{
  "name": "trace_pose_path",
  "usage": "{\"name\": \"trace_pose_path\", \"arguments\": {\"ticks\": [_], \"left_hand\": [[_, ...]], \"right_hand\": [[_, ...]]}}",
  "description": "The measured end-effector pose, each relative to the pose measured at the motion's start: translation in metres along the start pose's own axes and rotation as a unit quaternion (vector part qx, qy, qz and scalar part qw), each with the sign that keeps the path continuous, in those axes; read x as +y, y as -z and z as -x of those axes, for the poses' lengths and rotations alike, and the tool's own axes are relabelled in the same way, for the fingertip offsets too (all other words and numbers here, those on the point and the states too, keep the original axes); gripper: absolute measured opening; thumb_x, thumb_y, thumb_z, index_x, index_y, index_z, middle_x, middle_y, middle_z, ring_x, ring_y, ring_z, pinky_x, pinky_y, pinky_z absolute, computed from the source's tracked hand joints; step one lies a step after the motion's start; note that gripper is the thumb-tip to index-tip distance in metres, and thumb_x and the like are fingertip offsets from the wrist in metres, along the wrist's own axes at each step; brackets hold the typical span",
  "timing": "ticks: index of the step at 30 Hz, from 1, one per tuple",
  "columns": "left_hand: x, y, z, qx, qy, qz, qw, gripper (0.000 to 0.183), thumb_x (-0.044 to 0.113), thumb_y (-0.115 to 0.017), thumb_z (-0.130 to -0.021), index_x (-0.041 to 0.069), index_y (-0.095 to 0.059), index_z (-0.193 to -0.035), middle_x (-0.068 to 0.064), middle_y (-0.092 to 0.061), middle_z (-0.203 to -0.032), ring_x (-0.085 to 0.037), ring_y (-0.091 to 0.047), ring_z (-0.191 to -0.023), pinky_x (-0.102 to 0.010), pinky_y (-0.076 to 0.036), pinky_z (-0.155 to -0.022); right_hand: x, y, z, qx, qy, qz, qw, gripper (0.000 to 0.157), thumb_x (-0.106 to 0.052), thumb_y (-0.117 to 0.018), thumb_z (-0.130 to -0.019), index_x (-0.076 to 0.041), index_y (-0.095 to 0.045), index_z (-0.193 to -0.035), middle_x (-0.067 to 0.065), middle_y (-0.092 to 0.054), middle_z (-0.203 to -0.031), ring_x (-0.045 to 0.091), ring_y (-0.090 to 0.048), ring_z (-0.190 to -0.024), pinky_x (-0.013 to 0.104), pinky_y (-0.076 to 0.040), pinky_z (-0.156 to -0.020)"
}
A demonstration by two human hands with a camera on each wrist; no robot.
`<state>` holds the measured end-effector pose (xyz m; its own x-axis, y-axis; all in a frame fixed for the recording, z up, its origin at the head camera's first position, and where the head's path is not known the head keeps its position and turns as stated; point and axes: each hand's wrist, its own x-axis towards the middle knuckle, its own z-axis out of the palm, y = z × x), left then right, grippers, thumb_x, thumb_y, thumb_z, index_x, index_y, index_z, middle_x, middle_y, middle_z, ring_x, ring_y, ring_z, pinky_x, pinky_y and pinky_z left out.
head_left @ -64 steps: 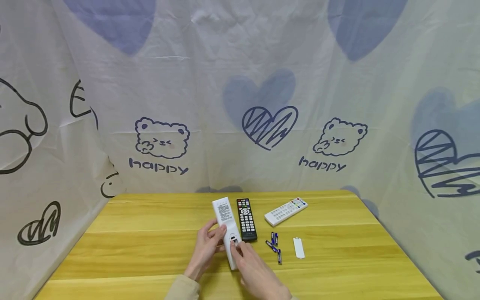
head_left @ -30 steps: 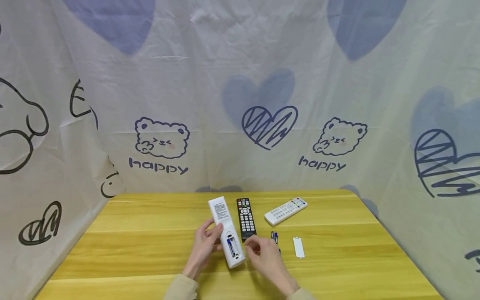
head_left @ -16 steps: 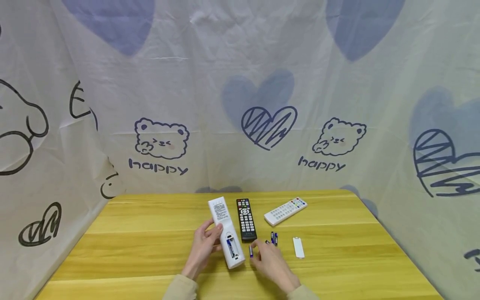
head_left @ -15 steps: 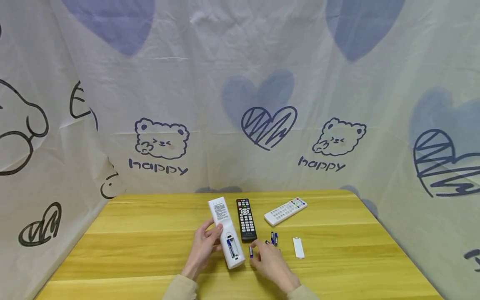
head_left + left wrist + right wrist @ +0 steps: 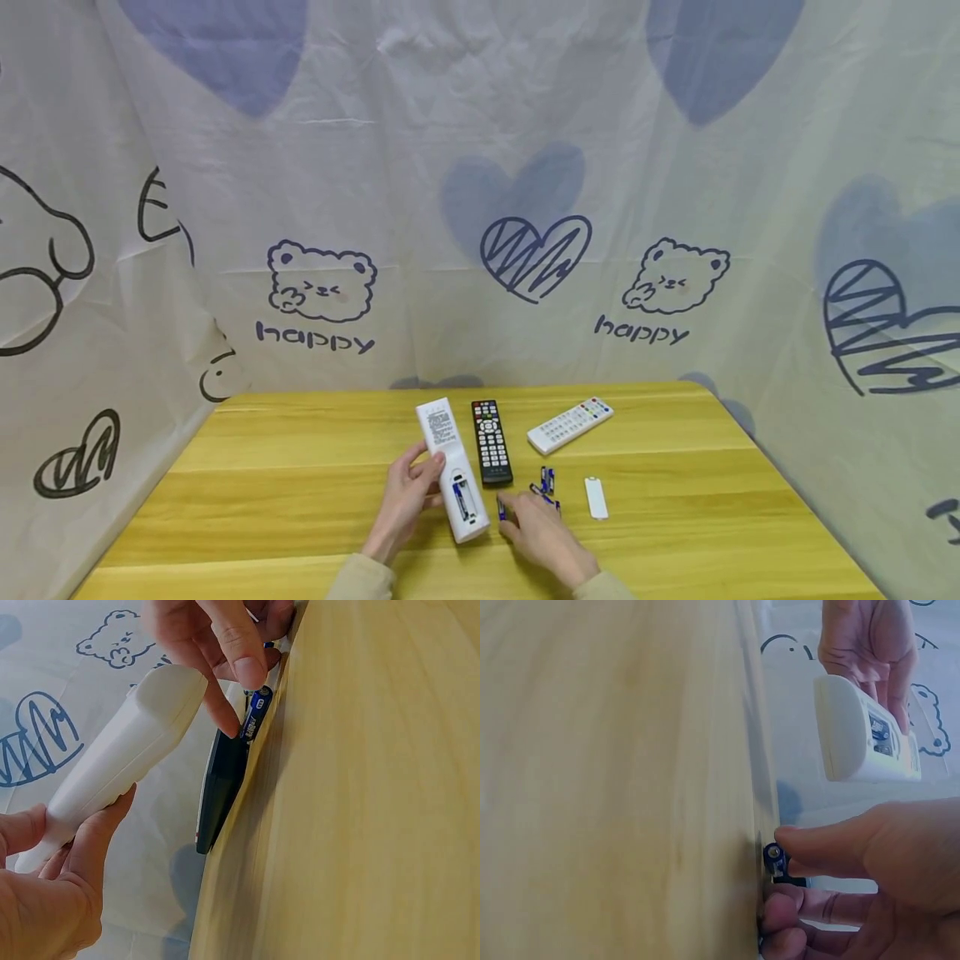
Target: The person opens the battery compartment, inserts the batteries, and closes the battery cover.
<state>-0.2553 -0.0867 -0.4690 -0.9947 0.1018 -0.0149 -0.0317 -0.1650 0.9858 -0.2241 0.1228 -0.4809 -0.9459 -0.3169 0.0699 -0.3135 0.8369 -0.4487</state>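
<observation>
My left hand (image 5: 405,500) grips a white remote control (image 5: 441,433) back side up and tilted. Its battery compartment (image 5: 471,497) lies uncovered, with a blue battery (image 5: 461,500) along the left side. Just right of the remote, my right hand (image 5: 543,533) pinches another blue battery (image 5: 257,714) between thumb and index finger, close to the tabletop. In the right wrist view this battery (image 5: 775,859) shows end-on by the thumb. Beyond the right hand lie several loose batteries (image 5: 547,479), partly hidden by it.
A black remote (image 5: 491,442) lies face up behind the right hand. Back right is a second white remote (image 5: 570,426), also face up. A small white battery cover (image 5: 596,498) lies right of the loose batteries. A printed cloth (image 5: 427,358) hangs behind the wooden table (image 5: 675,517).
My right hand has left the compartment and moved right, and a battery now shows at its fingertips beside the remote. The left hand keeps its grip; the remote turned slightly.
</observation>
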Motion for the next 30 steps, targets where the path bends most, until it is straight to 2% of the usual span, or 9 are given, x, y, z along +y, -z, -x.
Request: {"name": "trace_pose_path", "arguments": {"ticks": [8, 13, 17, 21, 24, 30], "left_hand": [[-0.0006, 0.0, -0.0003, 0.001, 0.001, 0.002, 1.0, 0.049, 0.012, -0.054, -0.103, -0.005, -0.039, -0.147, -0.026, -0.071, -0.115, -0.014, -0.073, -0.079, -0.021, -0.06, -0.062], [-0.0008, -0.0003, 0.0, 0.002, 0.002, 0.001, 1.0, 0.048, 0.011, -0.053, -0.103, -0.004, -0.04, -0.147, -0.025, -0.072, -0.115, -0.014, -0.073, -0.077, -0.02, -0.058, -0.061], [-0.0007, -0.0008, 0.0005, 0.005, 0.002, 0.002, 1.0, 0.048, 0.012, -0.054, -0.103, -0.005, -0.04, -0.146, -0.025, -0.072, -0.114, -0.013, -0.073, -0.077, -0.02, -0.058, -0.06], [-0.0009, -0.0007, 0.0007, 0.004, 0.001, 0.001, 1.0, 0.049, 0.012, -0.054, -0.103, -0.005, -0.04, -0.146, -0.025, -0.072, -0.114, -0.014, -0.073, -0.077, -0.02, -0.059, -0.06], [-0.0015, -0.0003, 0.0003, 0.0, -0.001, 0.001, 1.0, 0.05, 0.013, -0.054, -0.103, -0.006, -0.039, -0.147, -0.025, -0.072, -0.114, -0.013, -0.073, -0.077, -0.02, -0.059, -0.06], [-0.002, -0.0005, -0.0002, -0.002, -0.001, 0.001, 1.0, 0.049, 0.013, -0.054, -0.104, -0.005, -0.039, -0.147, -0.024, -0.073, -0.113, -0.012, -0.073, -0.076, -0.019, -0.058, -0.06]], "right_hand": [[0.0019, -0.0031, -0.0005, 0.011, 0.002, -0.007, 1.0, 0.045, -0.018, -0.071, -0.091, 0.001, -0.062, -0.13, 0.019, -0.07, -0.116, 0.033, -0.065, -0.105, 0.051, -0.057, -0.092], [0.0028, -0.0036, -0.0012, 0.024, 0.004, -0.021, 0.999, 0.036, -0.017, -0.074, -0.088, -0.002, -0.066, -0.119, 0.01, -0.071, -0.102, 0.025, -0.063, -0.092, 0.042, -0.057, -0.079], [0.0034, -0.0032, -0.0022, 0.028, 0.008, -0.017, 0.999, 0.027, -0.008, -0.074, -0.084, -0.003, -0.066, -0.11, 0.007, -0.069, -0.093, 0.02, -0.059, -0.083, 0.034, -0.053, -0.07], [0.0045, -0.0034, -0.0017, 0.027, 0.004, -0.019, 0.999, 0.032, 0.0, -0.07, -0.078, -0.001, -0.065, -0.109, 0.008, -0.067, -0.089, 0.019, -0.056, -0.08, 0.031, -0.049, -0.066], [0.0049, -0.0035, -0.001, 0.027, 0.003, -0.023, 0.999, 0.037, -0.001, -0.068, -0.076, 0.001, -0.065, -0.113, 0.01, -0.068, -0.093, 0.021, -0.058, -0.082, 0.035, -0.052, -0.069], [0.0059, -0.0026, -0.0009, 0.032, 0.009, -0.019, 0.999, 0.033, -0.003, -0.067, -0.077, 0.0, -0.067, -0.11, 0.009, -0.069, -0.09, 0.019, -0.058, -0.079, 0.034, -0.05, -0.067]]}}
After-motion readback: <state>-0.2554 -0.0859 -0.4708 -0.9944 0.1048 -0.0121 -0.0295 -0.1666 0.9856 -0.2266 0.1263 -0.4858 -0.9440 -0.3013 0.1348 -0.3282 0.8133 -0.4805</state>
